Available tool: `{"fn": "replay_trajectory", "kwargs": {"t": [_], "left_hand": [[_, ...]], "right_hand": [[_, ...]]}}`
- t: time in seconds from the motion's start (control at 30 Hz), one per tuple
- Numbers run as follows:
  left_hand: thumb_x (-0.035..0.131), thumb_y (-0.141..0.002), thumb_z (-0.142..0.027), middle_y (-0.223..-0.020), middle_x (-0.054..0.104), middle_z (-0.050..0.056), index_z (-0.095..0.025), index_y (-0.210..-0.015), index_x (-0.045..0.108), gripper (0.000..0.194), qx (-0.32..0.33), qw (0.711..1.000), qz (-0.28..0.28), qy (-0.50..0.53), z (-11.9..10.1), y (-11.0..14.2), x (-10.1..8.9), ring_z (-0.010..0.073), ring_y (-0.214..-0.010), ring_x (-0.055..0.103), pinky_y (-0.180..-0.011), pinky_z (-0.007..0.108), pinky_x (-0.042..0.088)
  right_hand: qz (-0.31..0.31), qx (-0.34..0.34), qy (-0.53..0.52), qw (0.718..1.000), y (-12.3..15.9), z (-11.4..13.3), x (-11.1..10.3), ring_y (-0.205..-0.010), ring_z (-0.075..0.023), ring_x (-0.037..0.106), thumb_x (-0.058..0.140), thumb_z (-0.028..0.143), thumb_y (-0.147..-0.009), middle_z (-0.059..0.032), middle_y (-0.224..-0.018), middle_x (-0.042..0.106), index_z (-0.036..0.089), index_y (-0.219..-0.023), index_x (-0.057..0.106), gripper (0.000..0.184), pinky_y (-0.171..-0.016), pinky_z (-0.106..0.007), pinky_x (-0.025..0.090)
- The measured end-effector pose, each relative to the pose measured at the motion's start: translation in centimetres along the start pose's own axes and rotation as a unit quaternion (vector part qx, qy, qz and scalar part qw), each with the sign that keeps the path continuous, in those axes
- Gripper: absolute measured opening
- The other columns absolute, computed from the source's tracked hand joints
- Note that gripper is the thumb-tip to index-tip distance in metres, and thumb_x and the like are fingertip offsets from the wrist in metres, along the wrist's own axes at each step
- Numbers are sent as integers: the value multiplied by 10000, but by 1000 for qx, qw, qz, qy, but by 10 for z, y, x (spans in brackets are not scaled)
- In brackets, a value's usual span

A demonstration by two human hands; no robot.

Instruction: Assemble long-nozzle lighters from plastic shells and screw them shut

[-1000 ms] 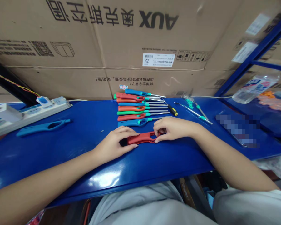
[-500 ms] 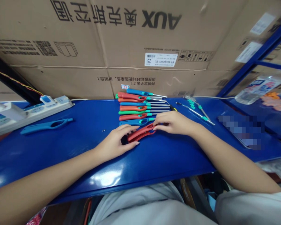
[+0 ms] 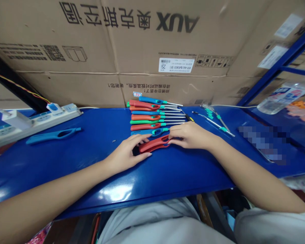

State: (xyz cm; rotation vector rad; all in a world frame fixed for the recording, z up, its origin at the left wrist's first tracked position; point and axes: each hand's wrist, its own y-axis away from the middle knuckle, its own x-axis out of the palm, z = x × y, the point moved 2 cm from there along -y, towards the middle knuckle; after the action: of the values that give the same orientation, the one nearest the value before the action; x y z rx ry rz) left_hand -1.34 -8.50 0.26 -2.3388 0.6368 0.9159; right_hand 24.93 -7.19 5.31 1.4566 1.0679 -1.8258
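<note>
A red lighter handle (image 3: 154,144) lies between my hands at the table's middle, its long slot facing up on the right. My left hand (image 3: 128,150) is closed around its left end, fingers behind and thumb in front. At the slotted end, my right hand (image 3: 190,135) pinches the handle between thumb and fingertips. Just behind it is a row of long-nosed lighters with red, blue and green bodies and metal tubes; the nearest is a blue lighter (image 3: 154,132). My right fingers hide part of its tube.
A loose blue lighter handle (image 3: 54,136) lies left, near a white power strip (image 3: 40,118). Metal tubes with green parts (image 3: 216,123) and a phone-like object (image 3: 259,142) are to the right. A plastic bottle (image 3: 282,98) and a large cardboard box (image 3: 132,44) stand behind.
The two red handle pieces, spread apart earlier, now look pressed together as one body. My right fingers still pinch the right end; my left hand has stayed at the left end.
</note>
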Motion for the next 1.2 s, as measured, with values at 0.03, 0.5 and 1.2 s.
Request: {"fn": "replay_trajectory", "kwargs": {"t": [0.03,0.5,1.2], "left_hand": [[708,-900,-406,-1237,692,81,-232,-1388,553,541,1,1000,1,0,0,0,0,236,-1084,651,-960,409,548],[679,-908,-345,-1355,657,117,-200,-1382,556,511,12,1000,-13,-7,1,-1,0,273,-1238,630,-1064,454,511],[679,-838,-179,-1209,674,93,-175,-1424,486,617,37,998,-41,-7,-3,1,-1,194,-993,671,-896,359,579]], "right_hand": [[9,2,-7,1000,0,0,1,-811,-174,678,570,318,-1002,-59,-913,752,187,-973,732,211,-702,-264,449],[67,-1,10,998,-4,15,4,-746,-170,626,587,285,-988,-40,-855,712,176,-905,679,165,-639,-273,362],[-46,113,9,993,10,-11,-23,-670,-151,548,527,273,-968,-41,-756,658,173,-777,612,231,-623,-267,332]]}}
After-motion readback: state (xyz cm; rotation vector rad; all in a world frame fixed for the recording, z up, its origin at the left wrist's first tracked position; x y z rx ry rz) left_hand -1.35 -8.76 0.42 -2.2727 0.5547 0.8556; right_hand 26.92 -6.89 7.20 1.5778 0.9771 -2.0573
